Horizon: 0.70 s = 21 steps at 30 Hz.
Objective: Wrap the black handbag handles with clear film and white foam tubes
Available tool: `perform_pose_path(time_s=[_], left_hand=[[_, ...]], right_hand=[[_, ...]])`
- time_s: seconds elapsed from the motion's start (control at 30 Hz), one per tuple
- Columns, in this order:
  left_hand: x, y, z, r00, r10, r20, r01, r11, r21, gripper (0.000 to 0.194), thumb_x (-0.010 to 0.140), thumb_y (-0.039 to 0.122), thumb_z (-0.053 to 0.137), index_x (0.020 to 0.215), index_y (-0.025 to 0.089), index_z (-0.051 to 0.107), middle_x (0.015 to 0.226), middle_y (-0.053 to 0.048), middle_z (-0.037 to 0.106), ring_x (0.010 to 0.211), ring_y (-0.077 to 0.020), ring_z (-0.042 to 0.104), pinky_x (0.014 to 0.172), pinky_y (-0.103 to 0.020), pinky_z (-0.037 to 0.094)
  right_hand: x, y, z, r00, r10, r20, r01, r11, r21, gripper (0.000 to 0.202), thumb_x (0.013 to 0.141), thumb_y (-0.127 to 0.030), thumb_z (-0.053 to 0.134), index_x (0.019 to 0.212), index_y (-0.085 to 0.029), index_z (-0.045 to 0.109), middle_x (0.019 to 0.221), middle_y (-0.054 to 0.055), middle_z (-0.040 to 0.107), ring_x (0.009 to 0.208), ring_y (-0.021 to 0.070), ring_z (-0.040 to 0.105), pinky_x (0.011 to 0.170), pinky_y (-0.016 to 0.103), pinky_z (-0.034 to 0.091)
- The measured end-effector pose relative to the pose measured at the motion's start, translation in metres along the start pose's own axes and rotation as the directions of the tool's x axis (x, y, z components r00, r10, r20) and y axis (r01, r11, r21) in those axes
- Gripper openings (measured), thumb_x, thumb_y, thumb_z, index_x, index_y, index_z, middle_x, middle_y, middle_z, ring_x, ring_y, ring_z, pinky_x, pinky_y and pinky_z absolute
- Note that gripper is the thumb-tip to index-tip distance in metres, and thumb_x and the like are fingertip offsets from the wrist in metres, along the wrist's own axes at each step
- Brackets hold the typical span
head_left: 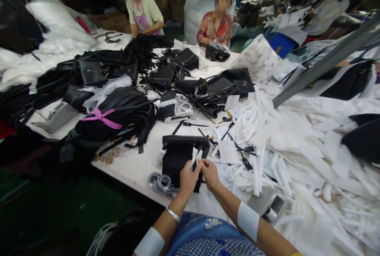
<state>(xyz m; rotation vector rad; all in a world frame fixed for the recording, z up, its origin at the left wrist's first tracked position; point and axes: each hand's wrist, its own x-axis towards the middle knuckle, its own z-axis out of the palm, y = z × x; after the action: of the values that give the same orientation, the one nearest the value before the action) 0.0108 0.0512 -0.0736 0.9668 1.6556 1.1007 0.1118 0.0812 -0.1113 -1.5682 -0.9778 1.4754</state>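
A black handbag (pixel 176 157) lies on the white table in front of me. Over its right side both my hands meet, fingers closed around a white strip of wrapping (pixel 194 155) that stands up in two ends. My left hand (pixel 188 177) pinches the strip from the left. My right hand (pixel 209 172) pinches at its right end, fingertips almost touching the left ones. What lies under the fingers is hidden. A coil of clear plastic-wrapped strap (pixel 160 182) rests at the bag's lower left. Small black buckle straps (pixel 246 163) lie to the right.
Bundled black straps (pixel 127 109) with a pink tie (pixel 102 118) are at left. More black bags (pixel 219 86) lie further back. White paper and foam strips (pixel 285 145) cover the right side. A grey metal pole (pixel 323 66) slants across the right. Two people sit or stand across the table.
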Motion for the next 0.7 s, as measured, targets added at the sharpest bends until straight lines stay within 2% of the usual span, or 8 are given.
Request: perform_pose_path(time_s=[0.1,0.23,0.33,0.43,0.5,0.57,0.63,0.7], left_hand=[[-0.001,-0.003,-0.002,1.000,0.014,0.020,-0.015,1.000,0.028,0.033,0.080,0.043,0.054,0.094,0.015,0.066,0.082,-0.006,0.069,0.078,-0.0207,0.062,0.072,-0.028,0.046],[0.003,-0.005,-0.012,0.997,0.030,0.073,-0.029,0.999,-0.016,0.036,0.081,0.042,0.053,0.097,0.013,0.068,0.088,-0.008,0.071,0.082,-0.0215,0.063,0.074,-0.030,0.048],[0.005,-0.002,-0.018,0.995,-0.044,0.090,0.052,0.995,-0.085,0.041,0.079,0.045,0.057,0.097,0.011,0.070,0.078,-0.006,0.071,0.071,-0.0202,0.064,0.064,-0.028,0.049],[0.003,-0.002,-0.018,0.994,-0.078,0.074,0.087,0.987,-0.132,0.043,0.077,0.044,0.061,0.101,0.010,0.070,0.080,-0.007,0.073,0.073,-0.0219,0.066,0.064,-0.029,0.051],[0.000,-0.005,-0.015,0.999,-0.027,0.040,0.030,0.994,-0.103,0.042,0.079,0.040,0.059,0.107,0.011,0.069,0.093,-0.009,0.074,0.088,-0.0256,0.067,0.074,-0.033,0.053],[-0.003,-0.010,-0.011,0.998,0.065,0.006,-0.065,0.998,-0.004,0.038,0.083,0.032,0.055,0.113,0.013,0.066,0.108,-0.011,0.071,0.102,-0.0273,0.064,0.087,-0.038,0.051],[-0.006,-0.015,-0.008,0.984,0.178,0.016,-0.178,0.974,0.138,0.037,0.085,0.022,0.049,0.119,0.017,0.063,0.119,-0.011,0.066,0.111,-0.0254,0.060,0.096,-0.039,0.046],[-0.009,-0.018,-0.007,0.960,0.273,0.064,-0.280,0.922,0.268,0.043,0.085,0.013,0.043,0.124,0.020,0.059,0.124,-0.009,0.062,0.115,-0.0219,0.058,0.101,-0.036,0.043]], right_hand=[[0.002,0.000,-0.001,0.999,0.043,0.006,-0.044,0.999,0.027,0.037,0.068,-0.050,0.067,0.074,-0.015,0.063,0.061,0.000,0.062,0.054,0.0119,0.055,0.055,0.023,0.046],[0.008,-0.012,-0.009,0.983,0.114,0.145,-0.125,0.990,0.070,0.036,0.066,-0.050,0.070,0.072,-0.015,0.062,0.059,-0.002,0.058,0.054,0.0092,0.054,0.054,0.021,0.046],[0.014,-0.024,-0.013,0.969,0.093,0.230,-0.117,0.989,0.094,0.036,0.069,-0.051,0.068,0.075,-0.015,0.063,0.061,-0.002,0.058,0.055,0.0085,0.054,0.055,0.020,0.046],[0.018,-0.028,-0.012,0.968,0.094,0.232,-0.112,0.992,0.063,0.038,0.069,-0.050,0.069,0.061,-0.015,0.057,0.053,-0.004,0.053,0.047,0.0058,0.046,0.047,0.018,0.038],[0.020,-0.026,-0.009,0.980,0.101,0.170,-0.105,0.994,0.014,0.041,0.068,-0.049,0.070,0.055,-0.016,0.050,0.046,-0.006,0.048,0.042,0.0044,0.040,0.042,0.017,0.031],[0.020,-0.022,-0.005,0.992,0.099,0.084,-0.099,0.995,0.000,0.041,0.066,-0.047,0.071,0.052,-0.016,0.047,0.043,-0.007,0.047,0.040,0.0043,0.038,0.040,0.017,0.028],[0.019,-0.019,-0.001,0.990,0.139,0.023,-0.140,0.989,0.056,0.040,0.064,-0.043,0.073,0.051,-0.017,0.046,0.042,-0.006,0.047,0.039,0.0048,0.040,0.040,0.017,0.031],[0.018,-0.018,0.001,0.979,0.202,0.015,-0.202,0.970,0.138,0.036,0.062,-0.038,0.074,0.051,-0.017,0.048,0.043,-0.006,0.049,0.040,0.0054,0.043,0.042,0.017,0.036]])
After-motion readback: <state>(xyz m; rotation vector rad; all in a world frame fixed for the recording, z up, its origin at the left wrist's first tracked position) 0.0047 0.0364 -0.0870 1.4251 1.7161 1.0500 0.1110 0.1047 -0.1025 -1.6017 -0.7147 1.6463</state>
